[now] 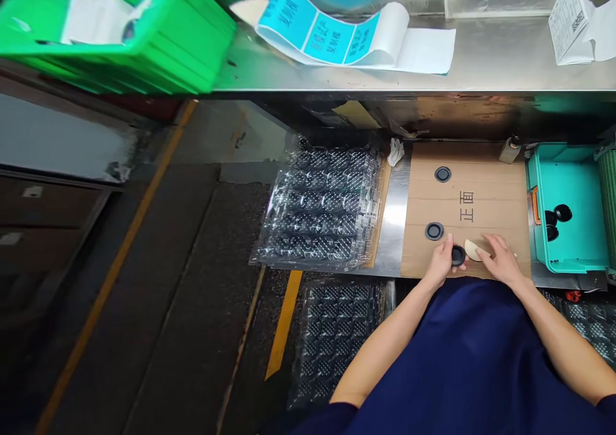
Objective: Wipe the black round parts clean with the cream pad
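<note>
My left hand point(441, 262) grips a round black part point(457, 255) near the front edge of a cardboard sheet point(500, 165). Beside it, my right hand point(501, 260) is closed around a cream-coloured piece point(472, 250), whose pale curved end shows between the hands. Two more black round parts lie flat on the cardboard, one point(434, 231) just beyond my left hand and another point(443, 174) farther back. Dark printed characters mark the sheet.
Right of the cardboard is a teal bin point(572, 249) with several black parts. Clear plastic trays point(317, 207) are stacked on the left. A small bottle point(510, 149) stands behind. A steel shelf point(500, 50) holds a green crate point(192, 43) and a label roll point(332, 37).
</note>
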{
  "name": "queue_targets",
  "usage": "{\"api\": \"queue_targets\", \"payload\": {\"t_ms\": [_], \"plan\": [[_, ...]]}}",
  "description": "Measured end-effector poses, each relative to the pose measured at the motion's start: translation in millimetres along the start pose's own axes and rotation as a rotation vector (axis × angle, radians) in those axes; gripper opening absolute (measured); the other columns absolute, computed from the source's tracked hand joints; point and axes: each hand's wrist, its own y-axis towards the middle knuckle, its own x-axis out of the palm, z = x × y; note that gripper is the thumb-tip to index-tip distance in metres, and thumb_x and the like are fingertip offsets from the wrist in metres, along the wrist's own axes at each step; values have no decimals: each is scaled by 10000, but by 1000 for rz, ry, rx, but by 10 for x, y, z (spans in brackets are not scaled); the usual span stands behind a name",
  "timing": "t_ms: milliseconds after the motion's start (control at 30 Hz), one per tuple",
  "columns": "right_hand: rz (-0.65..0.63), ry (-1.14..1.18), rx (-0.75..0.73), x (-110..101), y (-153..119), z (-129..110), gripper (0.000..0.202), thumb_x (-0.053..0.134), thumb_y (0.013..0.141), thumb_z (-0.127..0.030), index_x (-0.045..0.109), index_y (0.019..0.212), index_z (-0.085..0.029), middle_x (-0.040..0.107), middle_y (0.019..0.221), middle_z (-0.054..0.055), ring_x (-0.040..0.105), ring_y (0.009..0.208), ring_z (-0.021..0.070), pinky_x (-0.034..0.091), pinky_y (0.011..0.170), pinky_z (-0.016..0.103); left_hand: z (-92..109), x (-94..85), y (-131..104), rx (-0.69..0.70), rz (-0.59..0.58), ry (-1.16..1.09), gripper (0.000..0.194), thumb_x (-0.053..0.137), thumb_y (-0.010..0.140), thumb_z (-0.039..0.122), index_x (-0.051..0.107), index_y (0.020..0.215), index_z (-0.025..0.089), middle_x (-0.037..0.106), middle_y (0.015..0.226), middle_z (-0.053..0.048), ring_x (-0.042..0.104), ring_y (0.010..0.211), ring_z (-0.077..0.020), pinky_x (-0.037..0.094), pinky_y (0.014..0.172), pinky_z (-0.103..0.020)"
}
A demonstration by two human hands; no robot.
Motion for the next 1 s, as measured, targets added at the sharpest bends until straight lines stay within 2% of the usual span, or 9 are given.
{"api": "queue_targets", "payload": {"t_ms": [133,233,300,433,500,600,700,833,1000], "plan": [[-332,287,-13,52,2,-325,354,523,988,-489,714,1128,-226,707,891,33,621,737,174,480,679,293,-222,-57,66,-175,82,0,674,434,825,854,520,734,191,541,518,10,471,348,-102,308,336,-200],[-367,357,67,74,16,-443,390,521,978,-517,734,863,-211,648,708,-2,550,624,144,405,588,263,-344,-117,79,-131,105,64,676,462,801,862,495,660,202,450,490,41,433,361,-93,313,327,-198],[-392,430,152,98,10,-481,385,571,936,-548,724,862,-203,637,697,-11,518,588,131,375,547,250,-398,-147,91,-96,118,99,678,458,807,857,515,650,200,440,492,39,440,377,-98,303,327,-197],[-481,489,258,196,18,-474,392,648,844,-576,684,804,-187,570,600,-35,444,504,110,308,476,233,-463,-160,143,-141,145,88,758,326,844,872,614,777,174,545,532,-1,494,385,-114,292,338,-205],[-423,439,268,233,129,-416,390,611,849,-564,661,752,-189,556,576,-32,441,498,114,311,476,233,-502,-168,177,-176,97,18,801,250,863,867,628,880,161,602,563,-23,526,387,-121,293,349,-206],[-191,295,269,235,583,-286,375,558,861,-536,667,758,-192,615,620,-3,509,551,141,379,528,246,-610,-231,214,-200,7,-58,729,296,904,814,591,1022,158,670,653,-34,579,423,-115,301,379,-190],[-46,162,273,239,1339,-187,319,559,864,-475,659,749,-195,639,639,16,537,588,156,404,582,260,-759,-349,225,-207,-38,-31,566,530,900,703,568,1035,155,683,679,-20,588,434,-92,296,399,-171],[-5,96,297,354,2306,-192,269,588,876,-428,660,774,-190,680,694,39,580,627,160,438,636,261,-903,-467,249,-225,-67,-25,485,605,901,619,575,1004,146,694,657,-39,642,474,-120,299,397,-166],[-56,-5,299,480,2905,-253,266,615,887,-422,671,784,-184,688,685,41,581,609,153,457,655,260,-969,-486,318,-215,-63,-60,489,599,901,625,593,988,144,699,644,-44,650,475,-125,315,398,-164]]}}
